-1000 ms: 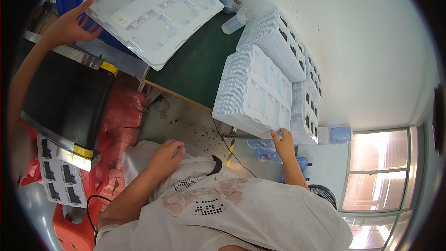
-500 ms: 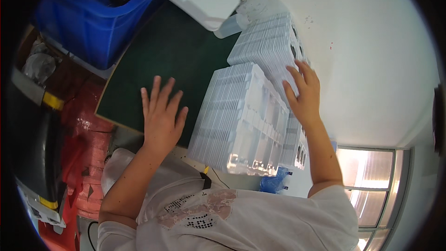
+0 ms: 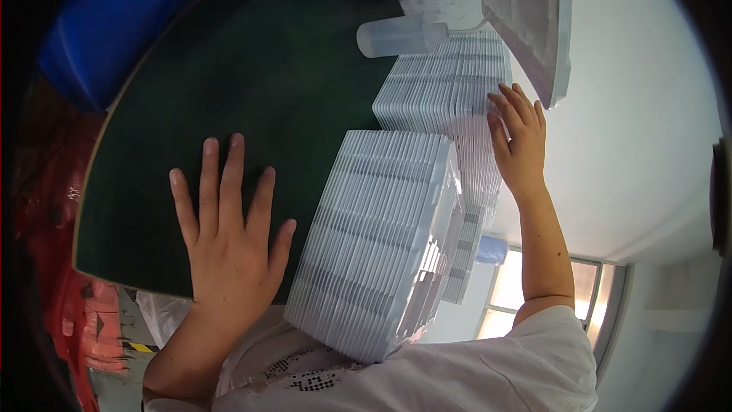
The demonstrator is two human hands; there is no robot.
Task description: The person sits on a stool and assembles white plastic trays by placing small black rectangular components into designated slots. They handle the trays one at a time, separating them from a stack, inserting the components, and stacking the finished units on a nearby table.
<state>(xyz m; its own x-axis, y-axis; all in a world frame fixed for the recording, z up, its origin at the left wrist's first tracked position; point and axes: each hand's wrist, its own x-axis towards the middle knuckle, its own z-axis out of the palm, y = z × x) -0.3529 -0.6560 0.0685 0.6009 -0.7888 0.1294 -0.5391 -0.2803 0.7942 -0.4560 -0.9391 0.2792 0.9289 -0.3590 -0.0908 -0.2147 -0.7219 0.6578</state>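
My left hand [image 3: 232, 240] is spread with its palm down over the dark green tabletop [image 3: 191, 99], holding nothing. A stack of thin white plastic trays [image 3: 370, 221], packed on edge, stands between my hands, close to my body. Behind it and to the right is a second stack of similar trays [image 3: 435, 91]. My right hand [image 3: 518, 137] is at the right side of that farther stack, its fingers apart and slightly bent; whether they touch the trays I cannot tell. Above the right hand is a single pale tray-like piece [image 3: 530, 23], tilted, its support out of sight.
A translucent squeeze bottle [image 3: 393, 37] with a thin spout lies at the far end of the rear stack. Blue bins [image 3: 99, 38] stand at the far left. A white wall [image 3: 625, 130] rises on the right, with a window [image 3: 507, 290] lower down.
The view has swung, so more tabletop and the whole bottle show. The loose pale tray now appears at upper right instead of top centre. Both hands stay open, the left more widely spread.
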